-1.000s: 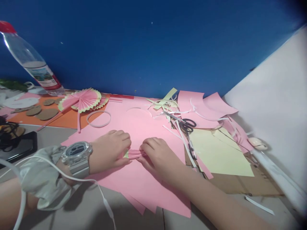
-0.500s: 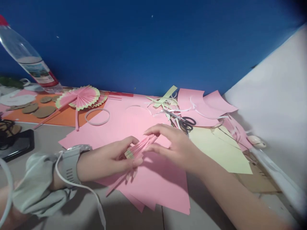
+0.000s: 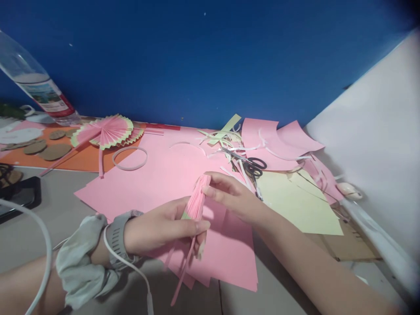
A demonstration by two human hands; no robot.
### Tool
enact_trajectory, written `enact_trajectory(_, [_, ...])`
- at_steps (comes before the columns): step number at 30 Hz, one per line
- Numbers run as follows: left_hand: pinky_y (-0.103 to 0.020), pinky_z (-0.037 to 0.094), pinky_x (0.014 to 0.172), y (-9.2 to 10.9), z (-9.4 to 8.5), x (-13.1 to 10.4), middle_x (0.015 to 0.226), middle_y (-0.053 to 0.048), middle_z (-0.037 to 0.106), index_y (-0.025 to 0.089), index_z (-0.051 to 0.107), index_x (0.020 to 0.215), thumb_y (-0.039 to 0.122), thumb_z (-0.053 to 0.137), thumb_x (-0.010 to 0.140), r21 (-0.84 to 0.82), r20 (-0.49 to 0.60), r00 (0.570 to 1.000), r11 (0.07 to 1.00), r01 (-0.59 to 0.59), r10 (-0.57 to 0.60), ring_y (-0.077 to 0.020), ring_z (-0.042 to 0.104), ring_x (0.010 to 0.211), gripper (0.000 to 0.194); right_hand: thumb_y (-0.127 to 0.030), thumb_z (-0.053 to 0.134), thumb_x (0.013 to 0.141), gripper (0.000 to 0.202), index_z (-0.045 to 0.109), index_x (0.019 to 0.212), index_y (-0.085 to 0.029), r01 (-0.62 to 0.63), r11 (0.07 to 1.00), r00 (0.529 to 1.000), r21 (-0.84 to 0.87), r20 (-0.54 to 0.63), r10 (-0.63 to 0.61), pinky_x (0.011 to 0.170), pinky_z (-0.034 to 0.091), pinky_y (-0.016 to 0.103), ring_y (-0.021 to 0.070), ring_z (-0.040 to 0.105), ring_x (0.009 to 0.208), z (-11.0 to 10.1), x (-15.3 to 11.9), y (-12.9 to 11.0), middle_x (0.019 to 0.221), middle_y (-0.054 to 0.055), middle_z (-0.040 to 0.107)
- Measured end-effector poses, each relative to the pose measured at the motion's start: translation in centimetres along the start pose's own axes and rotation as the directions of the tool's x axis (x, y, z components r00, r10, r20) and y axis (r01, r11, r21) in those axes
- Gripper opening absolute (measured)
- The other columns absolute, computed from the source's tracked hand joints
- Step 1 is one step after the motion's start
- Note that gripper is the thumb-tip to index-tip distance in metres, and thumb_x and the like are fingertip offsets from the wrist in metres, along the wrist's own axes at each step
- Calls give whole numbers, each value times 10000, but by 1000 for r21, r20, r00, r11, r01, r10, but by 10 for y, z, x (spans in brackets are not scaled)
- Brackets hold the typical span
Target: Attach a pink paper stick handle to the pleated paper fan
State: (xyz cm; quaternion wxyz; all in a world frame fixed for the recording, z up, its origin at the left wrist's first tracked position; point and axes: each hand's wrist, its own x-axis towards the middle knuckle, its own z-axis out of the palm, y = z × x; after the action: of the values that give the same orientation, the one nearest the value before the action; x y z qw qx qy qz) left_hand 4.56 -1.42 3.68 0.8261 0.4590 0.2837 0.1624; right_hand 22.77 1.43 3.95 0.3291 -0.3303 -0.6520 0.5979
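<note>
A pleated pink paper fan (image 3: 197, 199) with a green edge is folded together between my hands, over pink paper sheets (image 3: 164, 162). My left hand (image 3: 179, 225) grips its lower, green-edged part between thumb and fingers. Pink paper strips (image 3: 182, 275) hang down below that hand. My right hand (image 3: 231, 194) pinches the narrow upper end of the fan. Part of the fan is hidden behind my left fingers.
Black-handled scissors (image 3: 256, 164) lie right of my hands among paper scraps. Finished-looking pink and green fans (image 3: 113, 131), a ring (image 3: 130, 158) and cardboard discs (image 3: 55, 152) lie left. A bottle (image 3: 42, 87) stands behind them; a phone (image 3: 22, 194) and light green paper (image 3: 295, 201) flank the work.
The folded fan has been turned more upright, its narrow end now pointing up. My left hand has shifted right, and the hanging strips have swung to point down.
</note>
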Motion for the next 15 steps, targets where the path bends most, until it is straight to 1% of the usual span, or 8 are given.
enact_trajectory(3, [-229,430,522,-3,0,-1,594,-8,569,130,512,705,373,538,873,-42,14,1000,999,9,-8,-98,544,506,297,-301,542,884,148,563,816,-172,-3,1000,1000,-29,15,3,705,437,239,106,522,756,2,0,0,779,-19,527])
enact_trajectory(7, [-237,412,531,-5,-2,-1,566,6,528,132,494,650,380,493,899,2,50,999,1000,-17,17,-92,528,485,352,-301,541,886,144,560,824,-172,-2,999,1000,-34,7,2,705,428,237,104,516,754,3,1,2,783,-20,530])
enact_trajectory(11, [-225,366,501,-6,-4,-3,558,10,520,137,482,645,419,509,885,20,90,996,1000,-21,19,-88,518,472,371,-308,551,884,149,564,836,-168,-13,1000,1000,-11,-15,13,717,421,234,106,508,773,6,0,1,795,-14,529])
enact_trajectory(13, [-216,352,490,-5,-5,-4,556,12,530,146,471,683,405,527,879,-3,129,991,1000,-23,24,-93,525,485,330,-296,571,873,136,557,826,-169,-16,1000,1000,12,-20,17,701,421,224,102,510,759,8,-1,-1,782,-19,523])
enact_trajectory(15, [-209,367,508,-4,-6,-5,576,9,564,154,464,744,354,555,872,-29,172,984,999,-30,35,-97,543,518,254,-280,589,862,124,548,814,-173,-16,999,1000,40,-24,17,681,420,211,92,504,737,10,-2,-4,766,-28,514])
